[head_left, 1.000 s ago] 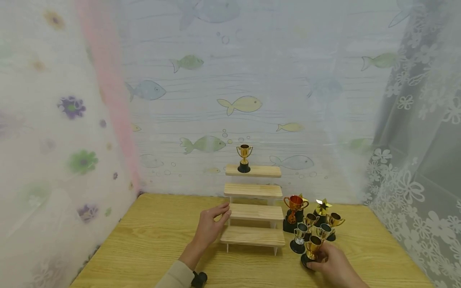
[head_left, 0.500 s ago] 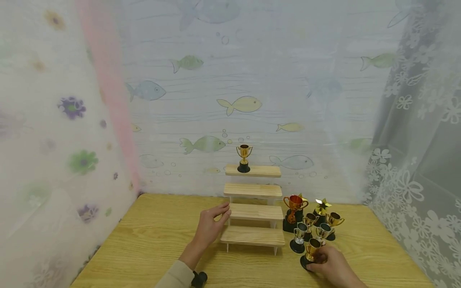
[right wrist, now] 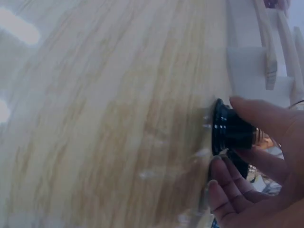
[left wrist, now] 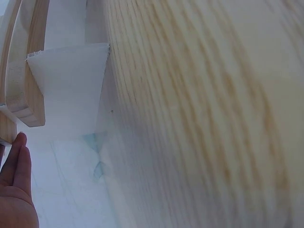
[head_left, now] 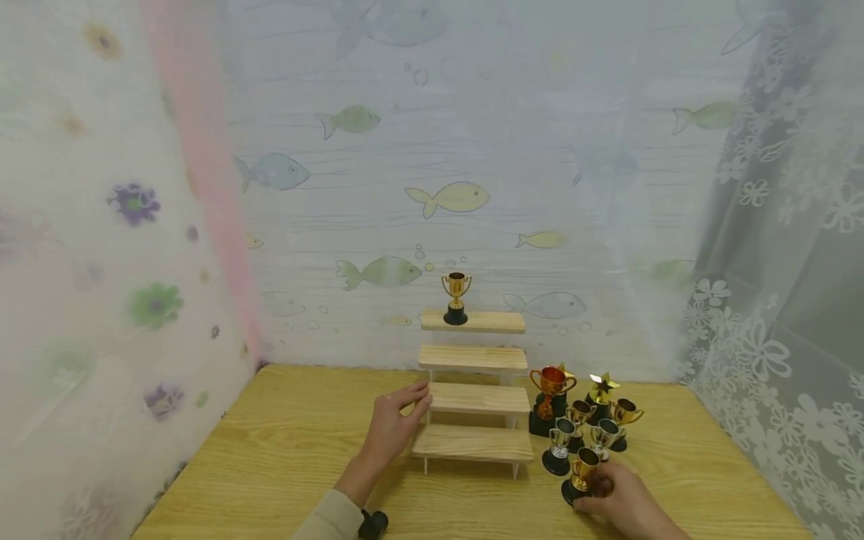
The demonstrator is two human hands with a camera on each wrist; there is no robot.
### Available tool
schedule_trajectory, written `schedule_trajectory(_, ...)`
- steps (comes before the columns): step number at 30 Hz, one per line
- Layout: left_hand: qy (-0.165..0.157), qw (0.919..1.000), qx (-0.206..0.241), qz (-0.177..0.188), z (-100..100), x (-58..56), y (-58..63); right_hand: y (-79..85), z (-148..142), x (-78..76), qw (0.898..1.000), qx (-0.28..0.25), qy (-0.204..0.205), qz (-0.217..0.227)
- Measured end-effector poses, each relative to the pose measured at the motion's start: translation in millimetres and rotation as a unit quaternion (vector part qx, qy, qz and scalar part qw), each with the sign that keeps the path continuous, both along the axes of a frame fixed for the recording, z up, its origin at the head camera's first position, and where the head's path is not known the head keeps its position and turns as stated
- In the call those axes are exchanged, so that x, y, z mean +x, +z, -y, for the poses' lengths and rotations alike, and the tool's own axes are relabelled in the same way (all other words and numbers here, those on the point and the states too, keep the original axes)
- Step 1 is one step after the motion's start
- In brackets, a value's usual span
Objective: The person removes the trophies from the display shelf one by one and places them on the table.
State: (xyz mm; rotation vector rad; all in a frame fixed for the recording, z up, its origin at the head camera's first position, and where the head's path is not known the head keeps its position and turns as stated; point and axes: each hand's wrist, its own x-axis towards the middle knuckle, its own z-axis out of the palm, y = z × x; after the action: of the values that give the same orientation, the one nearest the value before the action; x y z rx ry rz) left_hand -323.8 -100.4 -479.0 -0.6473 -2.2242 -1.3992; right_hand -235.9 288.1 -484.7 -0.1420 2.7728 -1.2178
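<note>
My right hand [head_left: 628, 499] grips a small gold trophy cup [head_left: 586, 465] low down, thumb and fingers about its black base [right wrist: 232, 128]. That base is on or very near the tabletop. A stepped wooden display stand [head_left: 472, 442] stands mid-table. My left hand [head_left: 391, 431] touches the left end of one of its middle steps, and straight fingers [left wrist: 21, 166] show there in the left wrist view. Another gold trophy cup [head_left: 456, 292] stands upright on the top step, left of its middle.
Right of the stand cluster a red trophy [head_left: 553, 381], silver trophies [head_left: 562, 435], a gold star trophy [head_left: 603, 390] and more gold cups [head_left: 626, 411]. A small black object [head_left: 373, 523] lies by my left sleeve. Patterned curtains [head_left: 378, 187] enclose the wooden table [head_left: 290, 435].
My right hand shifts its hold slightly on the gold trophy, and more of the cup shows now. The left hand stays in place at the stand.
</note>
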Motion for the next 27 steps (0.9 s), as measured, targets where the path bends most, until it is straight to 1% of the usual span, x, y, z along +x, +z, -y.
schedule_trajectory(5,0.0,1.0,-0.002,-0.003,0.8,-2.0,-1.6,9.0,-6.2,3.5,0.999,-0.025,0.007,0.027)
schedule_trajectory(9,0.003,0.9999,-0.008,-0.009,1.4,-3.5,-2.1,21.8,-14.1,6.4,0.999,-0.039,0.02,0.025)
schedule_trajectory(14,0.006,0.9999,-0.008,-0.008,1.7,-3.9,-1.3,37.5,-18.5,10.7,1.0,-0.02,0.01,0.004)
schedule_trajectory(19,0.003,0.9999,-0.004,-0.013,1.4,-4.5,-2.5,53.8,-18.3,13.3,1.0,0.004,-0.016,-0.016)
schedule_trajectory(22,0.001,1.0,-0.001,-0.008,0.7,-4.3,-2.6,64.7,-18.5,14.8,0.999,0.016,-0.027,-0.025)
schedule_trajectory(27,0.001,1.0,0.005,0.001,-0.3,-2.5,-1.1,84.6,-17.2,16.1,0.998,0.034,-0.03,-0.043)
